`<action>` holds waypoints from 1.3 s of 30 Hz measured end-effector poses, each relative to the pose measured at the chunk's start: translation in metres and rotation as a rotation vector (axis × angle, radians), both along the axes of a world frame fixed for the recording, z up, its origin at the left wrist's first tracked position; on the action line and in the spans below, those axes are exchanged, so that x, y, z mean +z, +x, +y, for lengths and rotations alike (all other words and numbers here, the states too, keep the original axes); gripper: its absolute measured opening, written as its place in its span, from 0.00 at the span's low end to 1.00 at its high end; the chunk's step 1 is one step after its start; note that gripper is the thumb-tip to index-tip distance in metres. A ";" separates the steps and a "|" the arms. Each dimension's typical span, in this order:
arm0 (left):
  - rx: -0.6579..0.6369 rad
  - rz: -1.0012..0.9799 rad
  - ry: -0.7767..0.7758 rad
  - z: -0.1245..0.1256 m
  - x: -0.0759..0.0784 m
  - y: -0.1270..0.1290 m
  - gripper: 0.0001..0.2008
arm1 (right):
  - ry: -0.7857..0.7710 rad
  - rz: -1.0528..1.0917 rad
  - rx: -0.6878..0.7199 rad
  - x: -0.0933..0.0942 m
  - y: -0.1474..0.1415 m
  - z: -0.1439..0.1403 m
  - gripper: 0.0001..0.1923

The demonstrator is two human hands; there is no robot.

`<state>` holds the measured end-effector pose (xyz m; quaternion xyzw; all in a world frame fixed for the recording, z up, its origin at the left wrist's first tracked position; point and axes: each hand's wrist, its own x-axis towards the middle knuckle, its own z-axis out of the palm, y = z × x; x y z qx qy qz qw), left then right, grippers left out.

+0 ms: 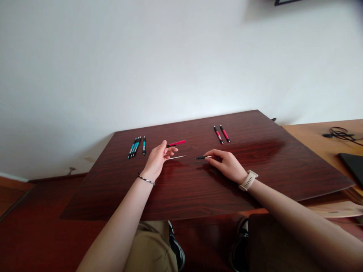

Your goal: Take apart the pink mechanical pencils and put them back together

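Note:
My left hand [159, 156] is closed round a pink pen barrel [178, 142], which points right from between its thumb and fingers. A thin pen refill [177, 157] sticks out below the same fingers; whether they grip it or it lies on the table, I cannot tell. To the right, my right hand [225, 162] pinches a small black pen part [201, 157] with a pale end, low over the tabletop. The two hands are apart, and the refill's tip points towards the black part.
Several turquoise pens [136, 146] lie at the left of the dark wooden table [193, 189]. Two pink pens [225, 133] rest at the back right. Beside it, a lighter desk [306, 132] holds a black cable [342, 134] and a dark flat object [351, 166]. A wall stands behind.

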<state>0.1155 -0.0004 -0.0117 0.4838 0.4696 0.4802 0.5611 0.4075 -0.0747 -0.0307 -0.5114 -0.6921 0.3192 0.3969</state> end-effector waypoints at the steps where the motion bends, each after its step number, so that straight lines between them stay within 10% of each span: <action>1: 0.030 0.088 0.076 0.002 0.001 -0.007 0.25 | -0.003 0.002 0.000 0.000 0.000 0.000 0.15; 23: 0.081 1.159 0.569 0.005 -0.014 -0.091 0.15 | -0.016 -0.020 0.008 0.001 0.001 0.000 0.14; 32: 0.115 1.397 0.671 -0.006 -0.005 -0.082 0.11 | -0.015 -0.022 0.003 -0.001 0.002 0.000 0.13; 39: -0.149 1.449 0.707 -0.018 0.002 -0.032 0.05 | -0.013 -0.027 0.008 -0.002 0.001 0.001 0.14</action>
